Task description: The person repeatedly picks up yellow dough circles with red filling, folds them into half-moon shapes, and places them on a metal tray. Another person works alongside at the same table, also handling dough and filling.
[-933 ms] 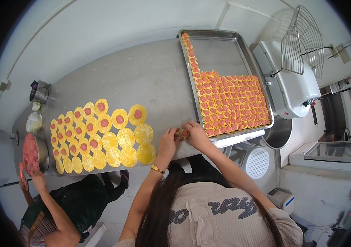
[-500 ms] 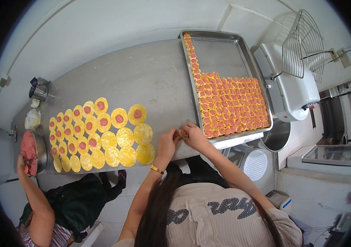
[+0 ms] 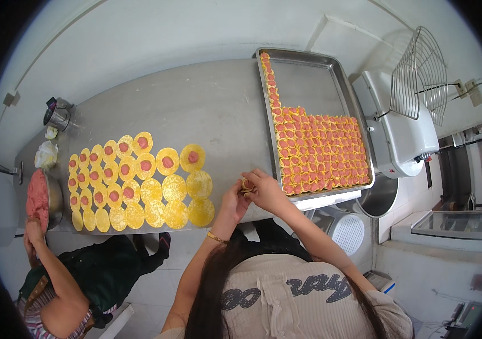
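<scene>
Near the table's front edge, a small dumpling [image 3: 246,187] in a yellow wrapper is between my two hands. My left hand [image 3: 233,201] is closed round it from the left, and my right hand [image 3: 266,192] pinches it from above and the right. Fingers hide most of it. To the left lie rows of round yellow wrappers [image 3: 198,184], many with a dab of pink meat filling [image 3: 167,162] in the middle. On my right, a metal tray [image 3: 308,82] carries close rows of open-topped dumplings [image 3: 325,152].
At the far left a co-worker's hands [image 3: 34,231] are at a metal bowl [image 3: 56,198] of ground meat [image 3: 37,195]. A metal cup [image 3: 57,117] stands behind it. Right of the tray is a white mixer [image 3: 390,124] with a wire guard [image 3: 419,79].
My fingers have shifted round the dumpling, the right hand now more over it. The co-worker's hands have come together at the bowl's near side. The view has shifted slightly.
</scene>
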### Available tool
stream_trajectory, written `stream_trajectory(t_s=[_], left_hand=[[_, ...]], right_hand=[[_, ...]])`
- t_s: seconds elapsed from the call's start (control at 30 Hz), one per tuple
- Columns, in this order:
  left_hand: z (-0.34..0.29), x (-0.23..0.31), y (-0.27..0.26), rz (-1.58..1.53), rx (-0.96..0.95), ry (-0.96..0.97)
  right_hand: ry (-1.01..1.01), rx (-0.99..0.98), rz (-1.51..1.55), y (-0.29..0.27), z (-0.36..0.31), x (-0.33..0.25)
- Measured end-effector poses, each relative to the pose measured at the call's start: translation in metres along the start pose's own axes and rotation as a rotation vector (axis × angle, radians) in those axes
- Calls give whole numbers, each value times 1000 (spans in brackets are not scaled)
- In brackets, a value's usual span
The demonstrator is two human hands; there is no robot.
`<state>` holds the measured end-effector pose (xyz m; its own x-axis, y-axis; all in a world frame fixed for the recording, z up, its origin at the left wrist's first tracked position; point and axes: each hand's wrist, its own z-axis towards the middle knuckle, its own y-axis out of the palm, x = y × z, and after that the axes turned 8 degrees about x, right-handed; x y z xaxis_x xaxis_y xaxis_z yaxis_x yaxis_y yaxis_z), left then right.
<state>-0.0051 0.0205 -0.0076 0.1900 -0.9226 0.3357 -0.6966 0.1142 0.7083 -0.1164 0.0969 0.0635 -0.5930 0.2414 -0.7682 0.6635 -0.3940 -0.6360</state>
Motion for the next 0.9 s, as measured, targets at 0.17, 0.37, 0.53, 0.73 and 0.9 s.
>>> stream_trajectory(t_s=[0.17,0.37,0.53,0.73,0.9], left_hand=[[4,-15,10,-186,-59,48],[9,-16,26,-145,-143,2],[-1,-3,21,87,-16,105],[-25,2,6,154,167,204],[-32,-11,11,132,265,242]], right_hand=[[-126,169,-112,2,1,-5],[-112,164,-30,-45,22,25],[-88,360,-76,-150,87,100],[-56,227,-290,-193,169,196],[-147,42,-307,-183,189,231]])
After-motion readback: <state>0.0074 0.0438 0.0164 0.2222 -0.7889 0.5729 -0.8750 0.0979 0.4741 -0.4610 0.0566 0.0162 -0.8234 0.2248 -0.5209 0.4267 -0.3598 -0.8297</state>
